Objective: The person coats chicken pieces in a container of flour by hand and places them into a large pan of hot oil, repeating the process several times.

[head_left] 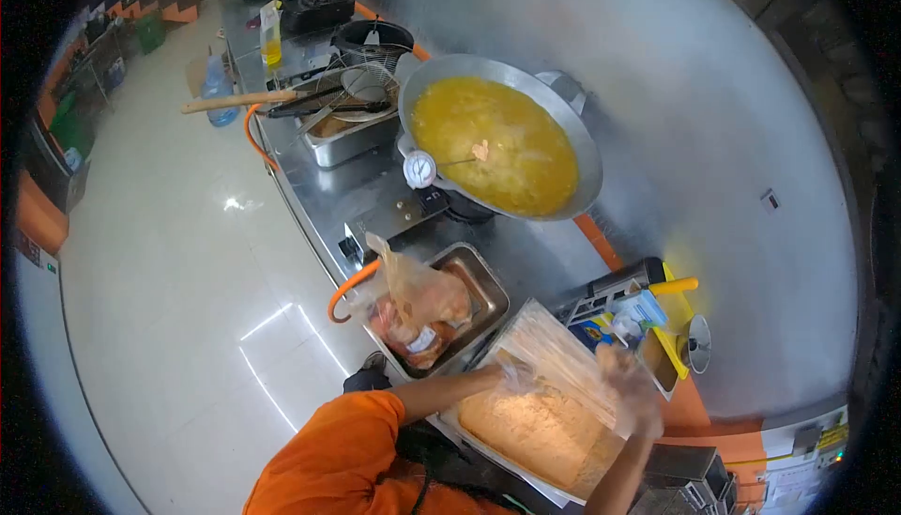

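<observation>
A tray of orange-tinted breading flour lies right below both hands. My left hand is over its upper left side, with clear plastic around the fingers that hides how they are bent. My right hand is raised at the tray's right edge, smeared by motion. Between the hands a crinkled translucent plastic sheet stretches across the far part of the tray. Beside my left forearm, a metal pan holds a plastic bag of reddish marinated meat.
A large wok of bubbling yellow oil sits on a burner, a dial thermometer at its rim. Strainers and tongs rest over another metal pan. A yellow-handled tool and packets stand by the wall at right.
</observation>
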Action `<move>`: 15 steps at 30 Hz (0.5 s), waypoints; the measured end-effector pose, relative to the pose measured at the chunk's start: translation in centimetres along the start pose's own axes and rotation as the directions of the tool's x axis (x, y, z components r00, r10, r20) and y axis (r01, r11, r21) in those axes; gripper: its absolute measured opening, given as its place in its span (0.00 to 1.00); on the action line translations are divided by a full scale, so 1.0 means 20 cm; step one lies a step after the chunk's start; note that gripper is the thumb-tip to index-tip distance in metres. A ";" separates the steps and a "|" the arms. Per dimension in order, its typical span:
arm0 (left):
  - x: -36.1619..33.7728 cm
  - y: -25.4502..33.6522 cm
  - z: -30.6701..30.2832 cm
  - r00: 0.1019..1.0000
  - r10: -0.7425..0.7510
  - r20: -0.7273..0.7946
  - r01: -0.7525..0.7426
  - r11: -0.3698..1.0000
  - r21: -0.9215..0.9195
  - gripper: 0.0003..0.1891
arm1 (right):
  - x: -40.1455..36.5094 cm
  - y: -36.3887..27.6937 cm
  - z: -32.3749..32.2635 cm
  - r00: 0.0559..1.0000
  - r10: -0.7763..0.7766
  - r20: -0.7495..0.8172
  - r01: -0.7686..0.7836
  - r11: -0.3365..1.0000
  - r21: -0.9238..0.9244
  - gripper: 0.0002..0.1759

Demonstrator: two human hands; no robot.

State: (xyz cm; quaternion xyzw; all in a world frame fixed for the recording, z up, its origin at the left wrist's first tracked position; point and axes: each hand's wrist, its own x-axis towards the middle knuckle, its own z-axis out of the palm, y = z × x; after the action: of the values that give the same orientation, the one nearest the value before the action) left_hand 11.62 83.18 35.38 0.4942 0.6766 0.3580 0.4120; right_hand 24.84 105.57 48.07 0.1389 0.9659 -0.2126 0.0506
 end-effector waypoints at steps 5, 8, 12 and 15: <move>0.11 -0.02 0.30 0.984 -0.052 0.173 0.130 0.868 -0.480 0.23 | -0.44 0.39 0.72 0.996 -0.048 -0.071 0.077 0.861 0.502 0.23; 0.24 -0.15 0.53 0.974 0.036 0.224 0.088 0.850 -0.520 0.23 | -0.40 0.02 0.64 0.939 0.324 0.114 -0.342 0.911 0.230 0.25; 0.32 -0.21 0.62 0.982 0.148 0.115 -0.079 0.884 -0.461 0.22 | -0.42 0.29 0.90 0.978 0.175 -0.115 -0.141 0.957 0.254 0.18; 0.24 -0.11 0.59 0.986 0.144 -0.081 -0.160 0.712 -0.684 0.21 | -0.42 0.35 0.95 0.909 -0.083 -0.409 0.100 0.995 0.020 0.18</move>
State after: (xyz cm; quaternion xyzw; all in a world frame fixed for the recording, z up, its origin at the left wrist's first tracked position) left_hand 20.66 88.07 27.66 0.3563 0.4572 0.6210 0.5277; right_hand 35.68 101.47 29.46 0.1358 0.9562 -0.2004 -0.1648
